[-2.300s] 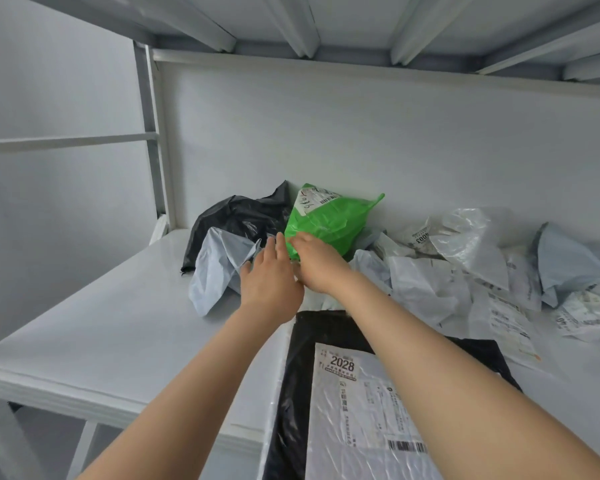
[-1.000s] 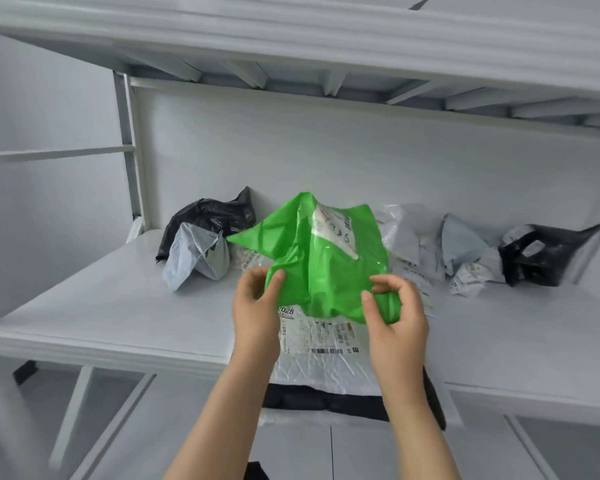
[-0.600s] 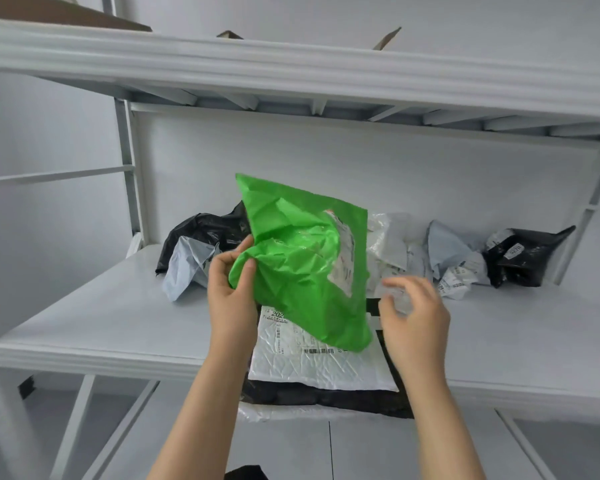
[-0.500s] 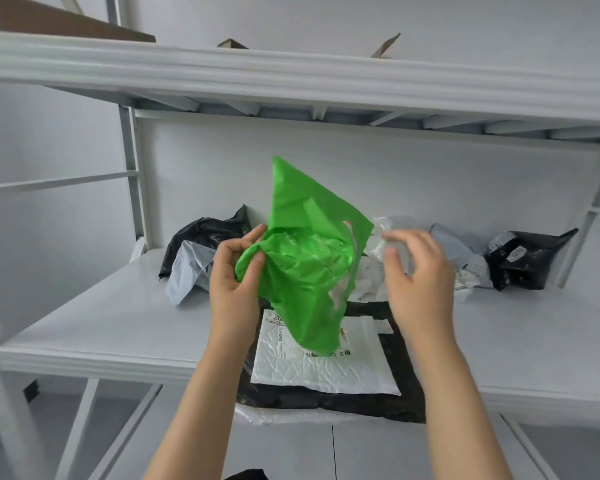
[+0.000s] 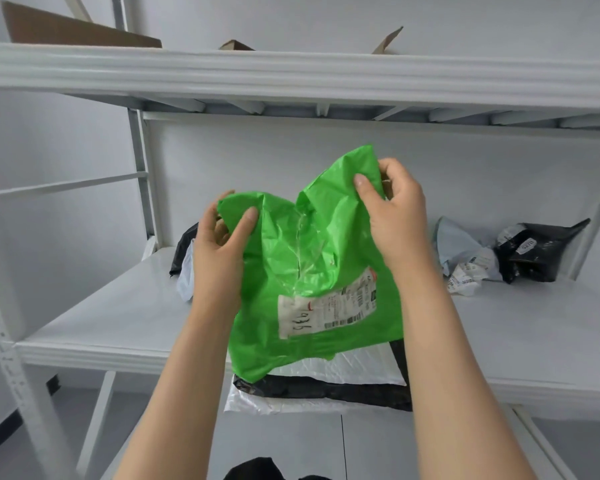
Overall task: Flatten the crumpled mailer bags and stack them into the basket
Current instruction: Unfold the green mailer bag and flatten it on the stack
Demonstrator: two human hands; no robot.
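Hanging between both hands: green mailer bag (image 5: 312,271), held up in the air in front of the lower shelf (image 5: 118,323). The plastic is wrinkled, with a deep crease running down between the two grips. A white shipping label (image 5: 326,310) sits tilted on the lower half, below the right thumb, with handwriting at its left end.

Left hand (image 5: 219,251): thumb pressed on the near face of the bag's upper left corner, the other fingers behind the plastic and mostly hidden, so a pinch. Right hand (image 5: 392,209): higher than the left, thumb on the near face at the upper right corner, fingers curled round the top edge, also a pinch.

Below the fingers, at the shelf's front edge, lies a flat pile: white bubble mailer (image 5: 343,368) on top, black flat mailer (image 5: 326,389) under it, and a clear bag (image 5: 274,405) at the bottom, overhanging the edge. The green bag's lower edge hangs in front of this pile; whether they touch cannot be told.

Behind the left fingers: crumpled black bag (image 5: 184,244) and pale crumpled bag (image 5: 186,271), both partly hidden. Well to the right of the right fingers: grey-blue crumpled bag (image 5: 461,247) touching another black crumpled bag (image 5: 541,251).

Above the fingers: upper shelf (image 5: 291,74) carrying cardboard pieces (image 5: 66,29)
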